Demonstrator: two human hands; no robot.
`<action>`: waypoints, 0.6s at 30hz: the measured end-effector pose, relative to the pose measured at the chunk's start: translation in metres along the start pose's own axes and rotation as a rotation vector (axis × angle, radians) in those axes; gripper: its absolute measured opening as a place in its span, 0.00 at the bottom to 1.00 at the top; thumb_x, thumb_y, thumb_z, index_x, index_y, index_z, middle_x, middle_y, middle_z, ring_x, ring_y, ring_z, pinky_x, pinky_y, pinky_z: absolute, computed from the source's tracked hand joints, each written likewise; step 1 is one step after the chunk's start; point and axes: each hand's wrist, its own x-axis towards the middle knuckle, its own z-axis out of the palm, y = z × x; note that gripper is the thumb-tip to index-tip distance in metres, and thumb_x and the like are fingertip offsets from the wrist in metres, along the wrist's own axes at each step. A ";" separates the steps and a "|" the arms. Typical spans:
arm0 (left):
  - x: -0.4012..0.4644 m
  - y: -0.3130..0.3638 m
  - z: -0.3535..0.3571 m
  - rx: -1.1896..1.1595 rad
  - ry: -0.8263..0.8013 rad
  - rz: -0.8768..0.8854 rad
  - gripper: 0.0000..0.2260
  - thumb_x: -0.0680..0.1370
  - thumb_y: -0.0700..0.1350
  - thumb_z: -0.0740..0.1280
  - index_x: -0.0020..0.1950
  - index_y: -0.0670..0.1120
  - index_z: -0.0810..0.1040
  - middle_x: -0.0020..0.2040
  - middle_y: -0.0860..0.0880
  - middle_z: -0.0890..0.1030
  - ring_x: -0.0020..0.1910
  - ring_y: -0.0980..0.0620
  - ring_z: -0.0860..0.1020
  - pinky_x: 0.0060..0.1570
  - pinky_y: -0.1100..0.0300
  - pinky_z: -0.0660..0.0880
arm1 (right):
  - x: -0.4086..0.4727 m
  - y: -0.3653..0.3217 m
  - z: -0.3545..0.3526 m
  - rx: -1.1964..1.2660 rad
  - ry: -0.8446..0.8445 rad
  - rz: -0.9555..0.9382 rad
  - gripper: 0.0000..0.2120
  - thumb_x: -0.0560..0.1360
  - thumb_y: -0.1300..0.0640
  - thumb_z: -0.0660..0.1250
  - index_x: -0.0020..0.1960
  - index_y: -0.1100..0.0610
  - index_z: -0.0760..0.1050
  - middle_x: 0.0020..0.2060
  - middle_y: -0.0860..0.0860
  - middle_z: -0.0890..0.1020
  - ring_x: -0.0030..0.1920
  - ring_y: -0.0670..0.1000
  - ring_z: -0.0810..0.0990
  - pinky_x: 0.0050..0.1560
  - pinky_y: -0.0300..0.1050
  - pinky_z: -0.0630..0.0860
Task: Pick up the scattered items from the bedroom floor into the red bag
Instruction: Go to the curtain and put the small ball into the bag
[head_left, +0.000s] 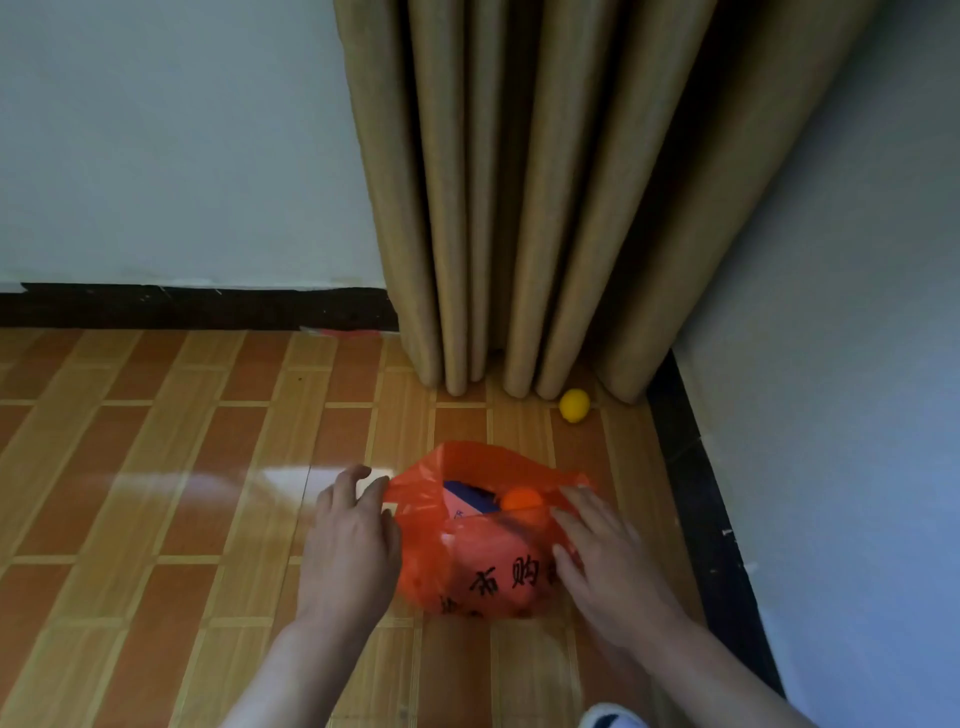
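both forearms bare, no sleeves; a white-and-dark shoe (613, 717) at the bottom edge.

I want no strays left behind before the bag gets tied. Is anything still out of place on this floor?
Yes: a lemon still lies on the floor in the corner, at the foot of the curtain, beyond the red bag. Both hands, left and right, are at the bag's sides, and neither reaches for the lemon.

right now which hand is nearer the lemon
Right. The right hand rests on the red bag's right side, below and slightly right of the lemon. The left hand is at the bag's left edge, farther away.
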 end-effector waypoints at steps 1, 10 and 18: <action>0.000 -0.001 0.001 0.005 -0.040 -0.028 0.19 0.81 0.43 0.66 0.72 0.44 0.77 0.73 0.46 0.72 0.70 0.45 0.71 0.63 0.49 0.76 | 0.001 0.003 0.000 0.040 -0.008 0.029 0.26 0.85 0.43 0.50 0.82 0.46 0.59 0.82 0.42 0.52 0.81 0.42 0.43 0.81 0.48 0.46; -0.002 0.013 -0.019 -0.117 -0.071 0.118 0.35 0.76 0.42 0.70 0.81 0.50 0.62 0.76 0.48 0.66 0.75 0.47 0.66 0.71 0.48 0.71 | -0.002 -0.008 -0.010 0.081 0.257 -0.119 0.17 0.83 0.49 0.57 0.69 0.48 0.76 0.73 0.45 0.71 0.77 0.46 0.63 0.77 0.58 0.63; 0.016 0.046 -0.003 0.149 -0.118 0.393 0.21 0.82 0.54 0.64 0.75 0.54 0.72 0.80 0.49 0.65 0.81 0.45 0.57 0.76 0.38 0.62 | 0.017 -0.056 -0.032 0.026 0.499 -0.374 0.18 0.83 0.49 0.62 0.70 0.53 0.75 0.74 0.49 0.72 0.79 0.50 0.63 0.77 0.60 0.59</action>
